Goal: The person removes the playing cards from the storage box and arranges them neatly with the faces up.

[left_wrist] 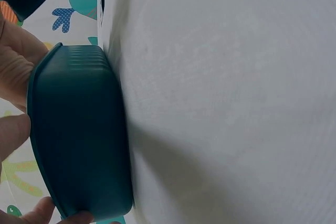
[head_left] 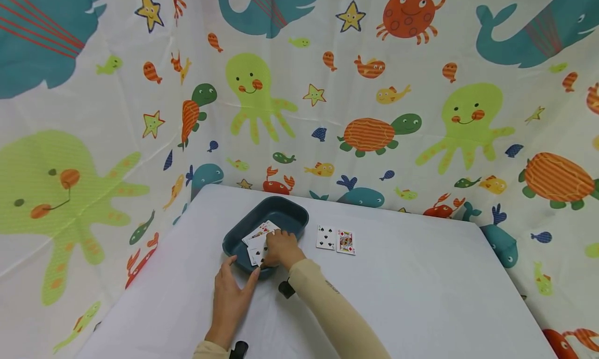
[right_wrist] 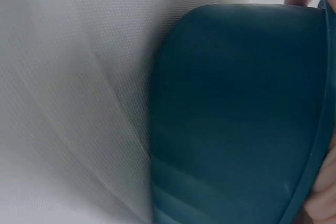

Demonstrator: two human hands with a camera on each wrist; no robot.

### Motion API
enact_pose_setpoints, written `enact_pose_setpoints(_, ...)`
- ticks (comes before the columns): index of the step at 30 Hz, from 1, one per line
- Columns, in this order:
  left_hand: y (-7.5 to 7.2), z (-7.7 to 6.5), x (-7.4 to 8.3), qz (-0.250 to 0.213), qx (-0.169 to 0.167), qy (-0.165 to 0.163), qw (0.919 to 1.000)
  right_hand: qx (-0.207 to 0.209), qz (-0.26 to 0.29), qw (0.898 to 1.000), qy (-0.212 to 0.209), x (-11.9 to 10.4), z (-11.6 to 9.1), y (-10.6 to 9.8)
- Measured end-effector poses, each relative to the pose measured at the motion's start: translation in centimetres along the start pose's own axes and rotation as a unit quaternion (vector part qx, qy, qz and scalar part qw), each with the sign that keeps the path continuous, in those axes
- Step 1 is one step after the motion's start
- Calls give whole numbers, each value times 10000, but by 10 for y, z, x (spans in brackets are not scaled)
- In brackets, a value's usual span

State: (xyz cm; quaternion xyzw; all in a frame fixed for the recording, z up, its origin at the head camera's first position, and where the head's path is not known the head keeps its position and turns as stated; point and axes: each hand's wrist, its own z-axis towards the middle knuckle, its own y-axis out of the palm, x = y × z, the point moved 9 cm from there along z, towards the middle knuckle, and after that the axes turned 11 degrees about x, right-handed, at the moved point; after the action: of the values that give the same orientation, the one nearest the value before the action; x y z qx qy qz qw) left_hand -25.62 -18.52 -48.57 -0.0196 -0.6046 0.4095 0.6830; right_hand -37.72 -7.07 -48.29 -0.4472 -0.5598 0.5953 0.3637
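Note:
A dark teal plastic tray (head_left: 299, 218) sits on the white-covered table with several playing cards (head_left: 255, 239) fanned inside. My left hand (head_left: 231, 296) holds the tray's near-left corner, thumb and fingers spread at its rim; in the left wrist view the fingers (left_wrist: 39, 211) curve round the tray's wall (left_wrist: 79, 129). My right hand (head_left: 283, 249) reaches over the near right rim, its bent fingers down at the cards. The fingertips are hidden, and I cannot tell whether they pinch a card. The right wrist view shows mostly the tray's outer wall (right_wrist: 236, 103).
Right of the tray, a black-pip card (head_left: 326, 237) and a red-suited court card (head_left: 346, 242) lie face up side by side. A sea-animal printed curtain (head_left: 299, 115) hangs behind the table (head_left: 421, 291) and along its left.

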Motion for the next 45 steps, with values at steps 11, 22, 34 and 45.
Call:
enact_pose_setpoints(11, -3, -1, 4, -58, 155, 155, 9997, -33, -12, 10000, 66, 1, 2, 5)
enact_pose_setpoints(22, -3, -2, 5, -67, 148, 193, 9997, 10, 13, 10000, 0, -1, 1, 4)
enact_pose_setpoints(34, -2, -2, 4, -10, 111, 144, 9998, 164, 201, 9996, -90, -2, -2, -3)
enact_pose_setpoints(45, 0, -3, 4, 78, 2, -38, 10000, 658, 406, 9964, -334, -1, -2, -9)
